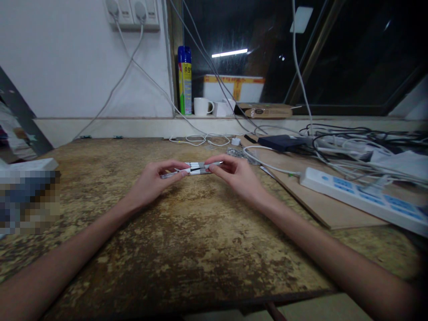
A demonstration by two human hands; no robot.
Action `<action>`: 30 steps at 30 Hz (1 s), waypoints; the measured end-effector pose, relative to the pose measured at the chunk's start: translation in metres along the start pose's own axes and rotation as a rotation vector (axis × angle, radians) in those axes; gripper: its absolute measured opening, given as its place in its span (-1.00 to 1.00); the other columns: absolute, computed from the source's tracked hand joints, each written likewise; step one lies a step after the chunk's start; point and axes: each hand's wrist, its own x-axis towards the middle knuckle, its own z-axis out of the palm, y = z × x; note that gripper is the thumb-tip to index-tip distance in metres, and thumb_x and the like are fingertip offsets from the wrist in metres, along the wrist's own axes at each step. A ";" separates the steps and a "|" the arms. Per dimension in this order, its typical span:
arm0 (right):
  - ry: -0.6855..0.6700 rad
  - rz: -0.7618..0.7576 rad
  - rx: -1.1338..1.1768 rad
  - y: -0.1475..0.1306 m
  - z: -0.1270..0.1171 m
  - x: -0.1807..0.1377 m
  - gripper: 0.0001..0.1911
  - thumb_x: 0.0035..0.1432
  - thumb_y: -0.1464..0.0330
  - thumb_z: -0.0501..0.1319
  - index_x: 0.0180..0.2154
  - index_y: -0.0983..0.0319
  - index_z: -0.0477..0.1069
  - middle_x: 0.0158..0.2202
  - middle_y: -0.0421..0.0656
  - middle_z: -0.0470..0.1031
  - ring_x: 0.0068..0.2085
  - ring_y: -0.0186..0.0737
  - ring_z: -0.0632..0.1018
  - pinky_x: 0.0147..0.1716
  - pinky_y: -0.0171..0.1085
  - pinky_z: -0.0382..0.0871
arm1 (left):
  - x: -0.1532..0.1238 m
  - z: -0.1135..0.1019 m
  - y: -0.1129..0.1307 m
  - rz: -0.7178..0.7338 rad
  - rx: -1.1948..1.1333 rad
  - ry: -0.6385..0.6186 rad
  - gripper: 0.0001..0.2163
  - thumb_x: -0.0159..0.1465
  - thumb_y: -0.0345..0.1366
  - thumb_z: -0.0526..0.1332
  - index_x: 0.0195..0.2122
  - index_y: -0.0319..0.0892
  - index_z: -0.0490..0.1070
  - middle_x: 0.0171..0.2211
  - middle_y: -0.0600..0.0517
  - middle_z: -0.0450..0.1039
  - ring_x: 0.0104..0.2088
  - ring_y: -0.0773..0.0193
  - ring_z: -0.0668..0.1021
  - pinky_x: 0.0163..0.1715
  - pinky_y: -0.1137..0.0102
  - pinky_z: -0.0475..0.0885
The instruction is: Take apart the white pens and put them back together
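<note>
- Forearms (72,247) reach over the worn table (200,236) from both sides.
- Pens (198,172) lie between the hands, long axes running left to right, neither hand clearly nearer.
- Left hand (149,180): thumb and finger pinched on a clear piece (169,175).
- Right hand (241,176): fingertips closed on a grey pen (216,164).

Left hand (147,186) pinches clear pen piece (166,175), right hand (241,176) a grey piece (216,164), over worn desk (187,249); white pens (198,171) between them. I see power strip (349,192) right; spray can (185,82), white mug (200,107) far.
</note>
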 end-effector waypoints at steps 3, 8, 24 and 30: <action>-0.038 -0.013 0.009 -0.004 0.003 -0.002 -0.77 0.21 0.29 0.28 -0.11 0.21 0.59 -0.12 -0.09 0.64 -0.15 -0.16 0.63 -0.09 -0.18 0.48 | -0.001 0.001 0.002 0.012 -0.019 0.002 -0.69 0.32 -0.04 0.25 -0.04 -0.08 0.60 -0.15 -0.01 0.64 -0.31 0.23 0.55 -0.33 0.37 0.36; -0.057 -0.017 -0.004 -0.008 0.006 -0.006 -0.78 0.23 0.30 0.27 -0.10 0.15 0.60 -0.06 -0.09 0.62 -0.09 -0.14 0.62 -0.02 -0.12 0.48 | -0.002 0.004 0.005 0.039 -0.048 0.004 -0.71 0.32 -0.06 0.24 -0.07 -0.07 0.61 -0.10 -0.03 0.64 -0.22 0.19 0.59 -0.21 0.33 0.42; -0.070 -0.129 -0.084 -0.006 0.006 -0.006 -0.78 0.25 0.33 0.26 -0.10 0.12 0.62 -0.07 -0.09 0.58 -0.06 -0.15 0.59 -0.01 -0.13 0.48 | -0.003 0.005 0.008 0.035 -0.096 -0.029 -0.73 0.33 -0.08 0.24 -0.07 -0.05 0.62 -0.07 -0.04 0.63 -0.10 0.14 0.60 -0.07 0.26 0.45; -0.065 -0.161 -0.151 -0.008 0.007 -0.008 -0.79 0.27 0.33 0.24 -0.11 0.11 0.61 -0.08 -0.10 0.57 -0.05 -0.16 0.58 -0.01 -0.15 0.48 | -0.003 0.006 0.009 0.048 -0.096 -0.047 -0.71 0.32 -0.05 0.25 -0.09 -0.09 0.62 -0.07 -0.04 0.63 -0.10 0.11 0.60 -0.05 0.25 0.44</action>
